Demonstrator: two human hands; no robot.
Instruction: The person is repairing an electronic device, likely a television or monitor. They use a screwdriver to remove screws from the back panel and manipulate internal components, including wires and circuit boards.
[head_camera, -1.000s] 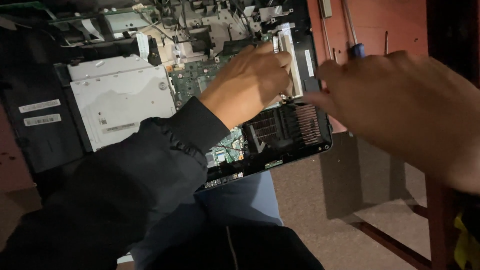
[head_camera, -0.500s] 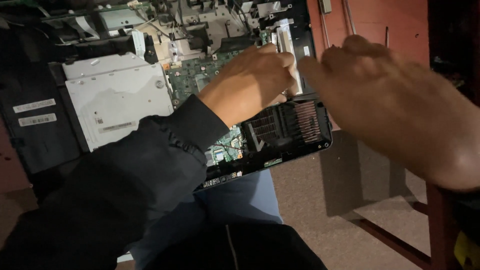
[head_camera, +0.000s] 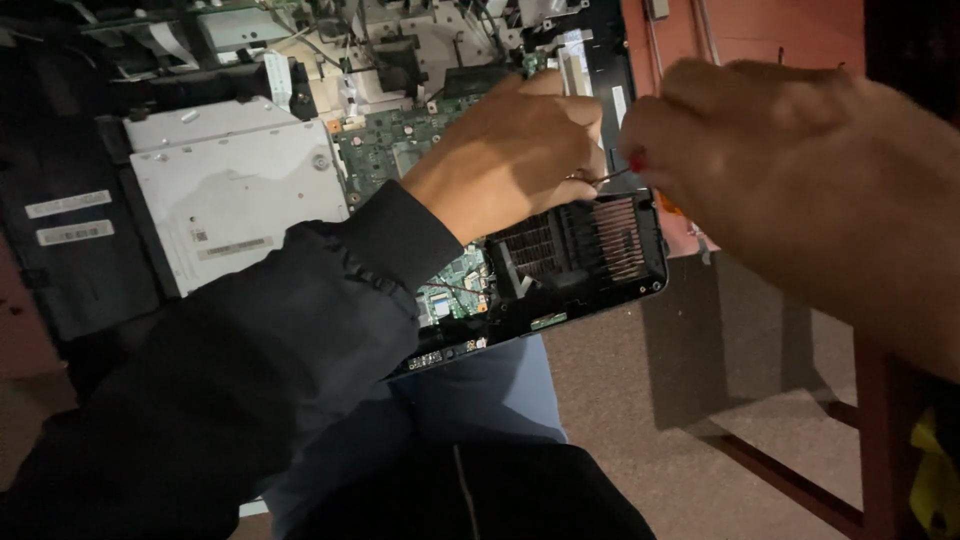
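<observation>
- An opened laptop chassis (head_camera: 80, 270) is seen resting across the person's lap, its bottom cover off, so that it serves as a shallow black tray for the parts inside.
- Within it a silver optical drive (head_camera: 235, 200) is seated on the left side, a green circuit board (head_camera: 390, 150) lies in the middle, and a black finned heatsink with its fan housing (head_camera: 585, 245) fills the near right corner.
- Loose ribbon cables and wires (head_camera: 275, 75) are spread along the far edge of the chassis.
- The left hand (head_camera: 515, 150), in a dark sleeve, is laid over the board just above the heatsink, fingers curled shut on a small metal part that cannot be made out.
- The right hand (head_camera: 790, 190) is closed around a screwdriver (head_camera: 625, 170); only a speck of red handle and a thin shaft are shown, the tip reaching to the left fingers.
- Compared with half a second earlier, the right hand has been drawn in closer to the left hand, and the screwdriver shaft is now exposed between them; the laptop is unmoved.
</observation>
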